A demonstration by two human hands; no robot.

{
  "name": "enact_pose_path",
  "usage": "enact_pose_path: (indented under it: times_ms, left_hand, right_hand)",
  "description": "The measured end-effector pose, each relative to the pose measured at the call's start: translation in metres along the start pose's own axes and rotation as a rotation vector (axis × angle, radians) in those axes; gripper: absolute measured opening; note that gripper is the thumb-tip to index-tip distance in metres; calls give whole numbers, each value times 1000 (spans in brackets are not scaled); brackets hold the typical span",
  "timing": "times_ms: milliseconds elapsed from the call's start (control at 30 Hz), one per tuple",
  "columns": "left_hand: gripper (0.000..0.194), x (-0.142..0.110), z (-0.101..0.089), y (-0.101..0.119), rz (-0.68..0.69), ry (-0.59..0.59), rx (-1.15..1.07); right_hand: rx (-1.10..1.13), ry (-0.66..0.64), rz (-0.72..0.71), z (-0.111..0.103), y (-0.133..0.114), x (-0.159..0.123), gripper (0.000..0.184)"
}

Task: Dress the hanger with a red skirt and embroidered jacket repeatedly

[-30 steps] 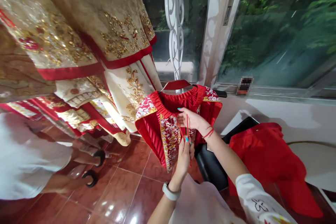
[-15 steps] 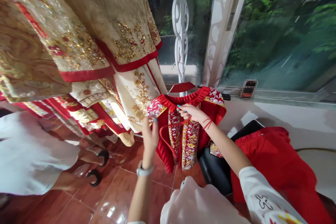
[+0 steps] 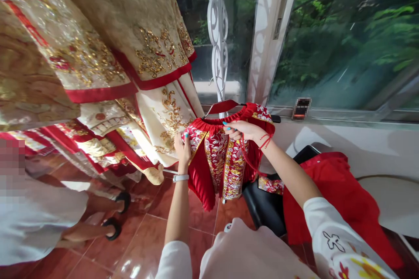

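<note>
A small red skirt (image 3: pixel 225 161) with gold embroidered panels hangs on a red hanger (image 3: pixel 220 107) in front of the window. My left hand (image 3: pixel 182 146) grips the skirt's left waist edge, fingers closed on the cloth. At the top of the waistband, my right hand (image 3: pixel 244 130) pinches the fabric, and a thin red cord (image 3: pixel 247 157) loops down from it. Both arms reach forward from white sleeves.
Cream and gold embroidered robes (image 3: pixel 108 48) hang at left. A person in white (image 3: pixel 36 213) sits low at the left with black sandals. A black chair (image 3: pixel 268 209) holds red cloth (image 3: pixel 340 200) at right. The window sill (image 3: pixel 343 115) runs behind. Red floor tiles lie below.
My left hand has moved up from the skirt's lower front to its left waist edge. The right hand rose to the waistband, and the red cord now hangs to the right.
</note>
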State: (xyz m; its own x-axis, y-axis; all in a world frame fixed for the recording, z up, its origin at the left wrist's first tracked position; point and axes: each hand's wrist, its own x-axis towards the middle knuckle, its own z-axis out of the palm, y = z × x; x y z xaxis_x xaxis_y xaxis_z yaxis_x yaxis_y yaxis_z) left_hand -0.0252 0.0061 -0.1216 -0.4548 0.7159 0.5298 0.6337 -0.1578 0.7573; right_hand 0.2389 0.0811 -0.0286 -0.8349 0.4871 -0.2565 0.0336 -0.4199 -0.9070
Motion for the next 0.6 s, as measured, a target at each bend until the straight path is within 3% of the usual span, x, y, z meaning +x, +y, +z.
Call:
enact_pose_path:
  times_ms: [167,267,333,400,500,533,600]
  left_hand:
    - [48,-6,14,-4,-60,-72,-95]
    - [43,16,3,6,-4,-45,-112]
    - [39,43,-5,24,92,-48,-133]
    - [38,76,-8,49,158,-202,-116]
    - [38,126,1,83,164,-661,86]
    - [38,139,6,91,164,-764,142]
    - [38,156,16,101,206,-803,168]
  right_hand:
    - [-14,25,18,-5,13,-7,36]
    - [-47,-34,50,-12,22,1,37]
    - [-63,-55,59,-15,24,8,37]
    - [-67,-49,56,-15,25,14,38]
    - [-69,-35,66,-13,27,18,38]
    - [-71,-24,73,-13,28,19,37]
    - [-68,19,71,-12,30,18,36]
